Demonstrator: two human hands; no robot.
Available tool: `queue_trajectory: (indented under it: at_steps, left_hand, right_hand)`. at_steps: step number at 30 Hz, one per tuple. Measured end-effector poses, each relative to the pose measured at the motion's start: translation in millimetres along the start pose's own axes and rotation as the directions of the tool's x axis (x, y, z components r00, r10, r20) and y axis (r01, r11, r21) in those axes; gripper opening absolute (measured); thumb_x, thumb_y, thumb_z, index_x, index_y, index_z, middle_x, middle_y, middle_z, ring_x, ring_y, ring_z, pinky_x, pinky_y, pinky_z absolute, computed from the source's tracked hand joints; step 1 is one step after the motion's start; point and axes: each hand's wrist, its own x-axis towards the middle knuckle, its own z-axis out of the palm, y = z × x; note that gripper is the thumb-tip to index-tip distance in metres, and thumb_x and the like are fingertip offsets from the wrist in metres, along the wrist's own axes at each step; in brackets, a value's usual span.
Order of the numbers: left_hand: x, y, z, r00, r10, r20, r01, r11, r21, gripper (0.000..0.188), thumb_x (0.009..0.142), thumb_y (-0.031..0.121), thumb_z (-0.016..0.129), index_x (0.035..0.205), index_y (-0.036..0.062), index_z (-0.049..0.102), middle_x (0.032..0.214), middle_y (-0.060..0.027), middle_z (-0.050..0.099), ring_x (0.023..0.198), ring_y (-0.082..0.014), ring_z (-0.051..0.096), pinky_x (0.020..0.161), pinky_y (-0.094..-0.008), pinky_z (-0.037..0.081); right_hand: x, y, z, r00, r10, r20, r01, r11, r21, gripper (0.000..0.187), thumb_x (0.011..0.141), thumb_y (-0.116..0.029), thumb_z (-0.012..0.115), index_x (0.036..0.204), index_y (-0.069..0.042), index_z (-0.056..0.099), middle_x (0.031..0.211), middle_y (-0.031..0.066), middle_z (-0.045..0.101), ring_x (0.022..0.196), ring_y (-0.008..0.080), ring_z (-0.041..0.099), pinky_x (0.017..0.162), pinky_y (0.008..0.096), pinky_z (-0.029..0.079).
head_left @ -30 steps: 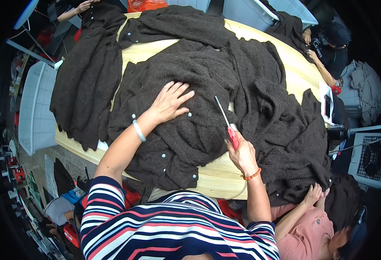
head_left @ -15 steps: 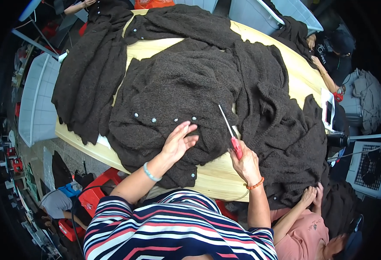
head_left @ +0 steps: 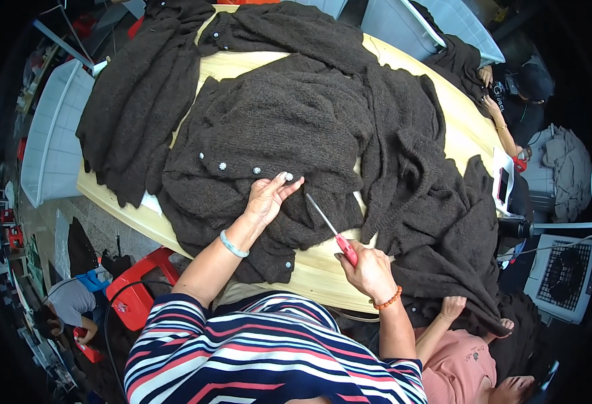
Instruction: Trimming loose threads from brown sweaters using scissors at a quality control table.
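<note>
At the centre of the frame, the left hand (head_left: 267,197) lies flat with fingers extended and slightly spread, gripping nothing, pressing the buttoned edge of a dark brown knitted cardigan (head_left: 275,128) spread across a pale wooden table (head_left: 323,266). Lower right of centre, the right hand (head_left: 370,271) is closed around the red handle of scissors (head_left: 329,227), blades pointing up-left toward the left fingertips. Another person's hand (head_left: 452,307) touches knitwear at lower right.

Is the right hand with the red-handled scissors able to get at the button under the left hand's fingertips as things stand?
Probably yes. The right hand holds the red-handled scissors with the blades pointing toward the button at the left hand, and only open dark cardigan lies between. The left hand's fingers sit close, so care is needed.
</note>
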Motion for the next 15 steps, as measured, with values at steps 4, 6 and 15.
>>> queue_trajectory:
  at_steps: [4,6,15]
  left_hand:
    - [-4.5,-0.7,-2.7,1.000,0.018,0.014,-0.019,0.991,0.132,0.012,0.094,0.008,0.062,0.094,-0.0024,0.069,0.100,-0.0148,0.071,0.101,-0.0358,0.068,0.091,-0.0384,0.058]
    - [-8.0,-0.7,-10.7,0.999,0.023,0.040,-0.027,0.994,0.103,0.012,0.095,0.009,0.062,0.093,-0.0014,0.068,0.098,-0.0158,0.071,0.097,-0.0340,0.069,0.085,-0.0368,0.061]
    - [-18.8,27.8,-9.2,0.992,0.047,-0.117,-0.059,0.993,-0.101,0.014,0.097,0.013,0.059,0.091,0.0014,0.065,0.100,-0.0203,0.069,0.100,-0.0308,0.069,0.085,-0.0347,0.061]
  right_hand:
    - [2.9,-6.5,1.9,0.998,-0.057,0.039,0.056,0.998,0.025,0.033,0.088,-0.028,0.066,0.114,-0.008,0.064,0.079,0.0220,0.067,0.078,0.0403,0.067,0.072,0.0469,0.052]
    - [6.6,-5.9,7.3,0.997,-0.077,0.011,0.077,0.997,0.026,0.033,0.088,-0.027,0.065,0.115,-0.009,0.063,0.080,0.0216,0.067,0.079,0.0399,0.066,0.073,0.0467,0.052]
    - [17.1,-17.4,13.9,0.990,-0.130,-0.050,0.132,0.991,0.034,0.030,0.088,-0.025,0.065,0.114,-0.010,0.062,0.082,0.0195,0.067,0.078,0.0381,0.067,0.071,0.0458,0.052]
